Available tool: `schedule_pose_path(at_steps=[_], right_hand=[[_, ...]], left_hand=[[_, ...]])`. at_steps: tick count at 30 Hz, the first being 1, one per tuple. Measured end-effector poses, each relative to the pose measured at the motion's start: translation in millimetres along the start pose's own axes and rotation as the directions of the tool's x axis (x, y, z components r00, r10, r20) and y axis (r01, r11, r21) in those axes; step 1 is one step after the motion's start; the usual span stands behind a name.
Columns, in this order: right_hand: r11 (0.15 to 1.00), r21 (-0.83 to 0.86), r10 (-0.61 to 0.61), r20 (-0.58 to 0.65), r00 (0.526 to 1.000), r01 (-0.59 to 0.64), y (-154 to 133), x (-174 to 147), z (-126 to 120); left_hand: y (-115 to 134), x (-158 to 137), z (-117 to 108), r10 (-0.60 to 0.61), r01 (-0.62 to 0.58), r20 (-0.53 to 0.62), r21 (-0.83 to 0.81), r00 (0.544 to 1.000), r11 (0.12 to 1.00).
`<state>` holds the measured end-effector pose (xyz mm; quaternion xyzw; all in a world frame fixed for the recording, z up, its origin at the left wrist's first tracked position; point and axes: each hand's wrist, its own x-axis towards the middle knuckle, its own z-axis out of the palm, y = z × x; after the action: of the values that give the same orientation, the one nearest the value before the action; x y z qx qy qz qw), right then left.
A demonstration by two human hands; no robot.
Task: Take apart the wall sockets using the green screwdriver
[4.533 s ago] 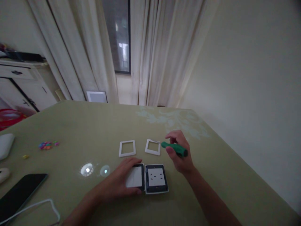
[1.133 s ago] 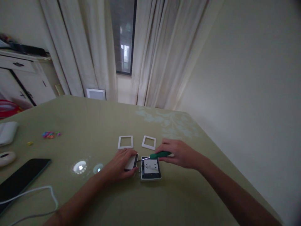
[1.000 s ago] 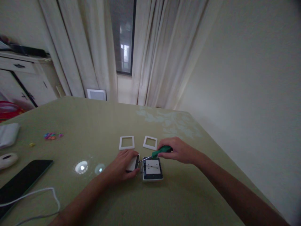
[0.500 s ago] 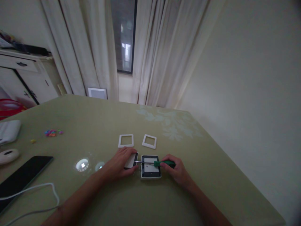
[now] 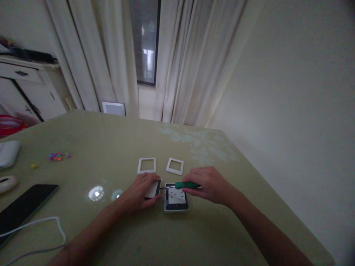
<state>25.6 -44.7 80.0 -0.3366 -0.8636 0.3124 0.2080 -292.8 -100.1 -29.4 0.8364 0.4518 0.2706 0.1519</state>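
My left hand point(image 5: 144, 190) is closed around a white panel with a dark edge point(image 5: 153, 189), which looks like a wall socket or switch plate, and holds it on the table. In my right hand point(image 5: 203, 184) is a screwdriver with a green handle point(image 5: 184, 185). Its metal shaft points left, and the tip meets the dark edge of the held panel. Under the shaft lies a wall socket point(image 5: 176, 197) with a white face, several slots and a dark surround. Beyond my hands lie two white square frames, one on the left point(image 5: 146, 159) and one on the right point(image 5: 175, 172).
The green tabletop point(image 5: 111, 140) also bears a dark phone point(image 5: 26, 201), a white cable point(image 5: 59, 227), a white rounded object point(image 5: 7, 183), a white box-like object point(image 5: 9, 153) and small colourful pieces point(image 5: 57, 156). Curtains point(image 5: 183, 74) hang beyond the far edge.
My right hand has risen and turned over the screwdriver, tilting its handle up. More of the socket's face shows now. My left hand keeps its hold on the panel.
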Motion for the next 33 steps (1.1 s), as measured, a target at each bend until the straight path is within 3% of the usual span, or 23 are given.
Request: schedule_pose_path(at_steps=[3,9,15,22,29,33], right_hand=[[0.999,0.024,0.022,-0.019,1.000,-0.022,8.7,6.0,3.2],[0.974,0.160,0.197,-0.229,0.953,-0.163,50.2,-28.3,55.5],[0.940,0.276,0.282,-0.289,0.915,-0.202,48.3,-42.4,93.0],[0.930,0.300,0.307,-0.325,0.894,-0.211,55.6,-45.4,79.9],[0.933,0.298,0.291,-0.301,0.908,-0.201,52.1,-52.9,76.1],[0.928,0.318,0.308,-0.356,0.882,-0.196,55.4,-56.7,67.9]], left_hand=[[-1.5,-0.3,3.2,-0.002,0.003,-0.010,0.011,1.000,1.000],[-3.9,-0.6,2.3,-0.003,0.003,-0.014,0.010,1.000,1.000],[5.9,3.0,8.2,0.024,-0.024,0.009,0.011,1.000,1.000],[5.0,3.6,12.7,-0.009,0.010,-0.012,0.057,1.000,0.998],[9.1,1.1,1.6,-0.012,0.012,-0.007,0.049,1.000,0.999],[11.8,9.5,-9.9,-0.109,0.110,-0.012,0.072,0.994,0.991]])
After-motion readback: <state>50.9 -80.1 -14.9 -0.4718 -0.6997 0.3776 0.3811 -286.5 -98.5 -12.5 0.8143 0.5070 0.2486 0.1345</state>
